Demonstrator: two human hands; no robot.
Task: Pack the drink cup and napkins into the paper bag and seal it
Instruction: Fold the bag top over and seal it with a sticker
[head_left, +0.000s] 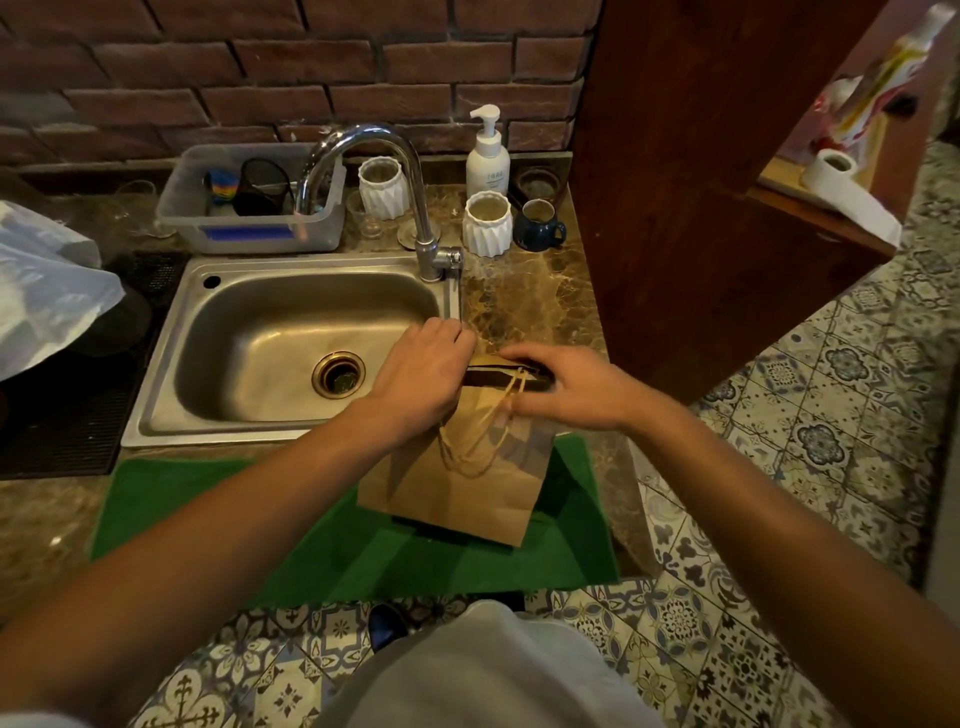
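Observation:
A brown paper bag (462, 478) stands upright on a green mat (363, 556) at the counter's front edge, right of the sink. Its twine handles (475, 441) hang down the near face. My left hand (421, 374) grips the left side of the bag's top. My right hand (566, 387) holds the right side of the top, fingers curled over the rim. Between the hands the mouth shows as a narrow dark slit. What is inside the bag is hidden; no cup or napkins are in sight.
A steel sink (171, 395) with a tall tap (415, 208) lies to the left. Behind stand two white ribbed cups (485, 226), a dark mug (537, 226), a soap pump bottle (487, 156) and a plastic tub (249, 228). A wooden post (701, 208) rises at right.

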